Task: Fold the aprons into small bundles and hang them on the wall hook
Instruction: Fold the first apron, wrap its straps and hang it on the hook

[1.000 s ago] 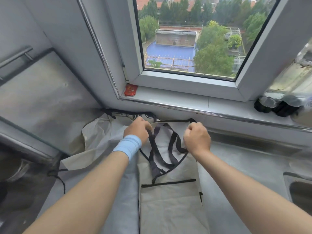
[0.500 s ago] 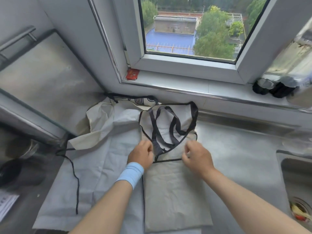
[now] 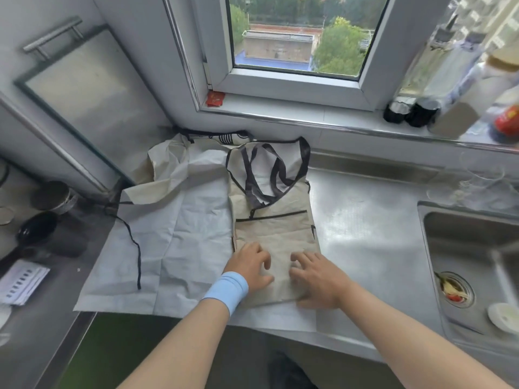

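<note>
One folded apron on steel counter below window; sink right.

the desk is a stainless steel counter that runs under the window sill. a pale grey apron lies spread flat on its left part, with its near edge reaching the front rim. a thin black tie trails across the cloth. a folded beige apron lies narrow on top of it, right edge just beside bare steel. a crumpled cream apron sits in the back left corner. a sink is sunk into the desk at the right, with blurred clear glassware just behind it.
</note>
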Demonstrator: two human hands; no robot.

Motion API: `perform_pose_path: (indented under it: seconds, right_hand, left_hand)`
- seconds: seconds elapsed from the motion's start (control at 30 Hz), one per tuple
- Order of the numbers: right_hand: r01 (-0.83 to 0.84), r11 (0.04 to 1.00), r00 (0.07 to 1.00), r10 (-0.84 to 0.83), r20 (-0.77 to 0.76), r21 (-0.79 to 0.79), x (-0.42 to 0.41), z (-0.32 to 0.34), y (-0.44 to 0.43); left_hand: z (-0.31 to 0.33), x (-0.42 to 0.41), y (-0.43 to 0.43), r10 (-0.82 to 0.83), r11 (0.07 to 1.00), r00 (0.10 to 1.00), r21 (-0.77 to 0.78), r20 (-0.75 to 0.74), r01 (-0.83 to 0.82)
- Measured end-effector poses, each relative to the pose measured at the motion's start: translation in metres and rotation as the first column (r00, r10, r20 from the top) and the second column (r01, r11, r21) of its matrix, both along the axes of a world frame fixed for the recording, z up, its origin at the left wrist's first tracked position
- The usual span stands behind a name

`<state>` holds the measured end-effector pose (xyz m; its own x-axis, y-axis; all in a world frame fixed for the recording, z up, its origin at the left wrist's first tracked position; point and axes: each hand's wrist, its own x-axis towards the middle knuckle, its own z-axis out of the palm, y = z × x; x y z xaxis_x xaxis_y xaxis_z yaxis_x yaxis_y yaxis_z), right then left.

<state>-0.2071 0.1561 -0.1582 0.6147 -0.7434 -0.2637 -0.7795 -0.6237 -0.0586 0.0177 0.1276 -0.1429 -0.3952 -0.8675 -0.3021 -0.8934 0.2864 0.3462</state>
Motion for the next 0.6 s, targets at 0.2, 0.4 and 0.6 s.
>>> perform_pose_path:
  seconds: [0.2, 0.4, 0.6]
  right_hand:
    - [0.011, 0.997, 1.0, -0.012, -0.012, -0.083, 0.006, -0.003, 0.017]
    - [0.294, 0.953, 0.928, -0.303, 0.215, 0.072, 0.012, 0.044, 0.016]
    - [0.371, 0.778, 0.923, -0.37, -0.107, 0.507, 0.004, 0.094, -0.001]
  left_hand:
    - [0.005, -0.008, 0.042, -0.142, 0.985, 0.982, 0.116, 0.128, 0.127]
    - [0.032, -0.008, 0.037, -0.038, 0.981, 0.983, 0.192, 0.182, 0.003]
    - [0.072, -0.012, 0.02, -0.161, 0.896, 0.956, 0.443, 0.246, 0.037]
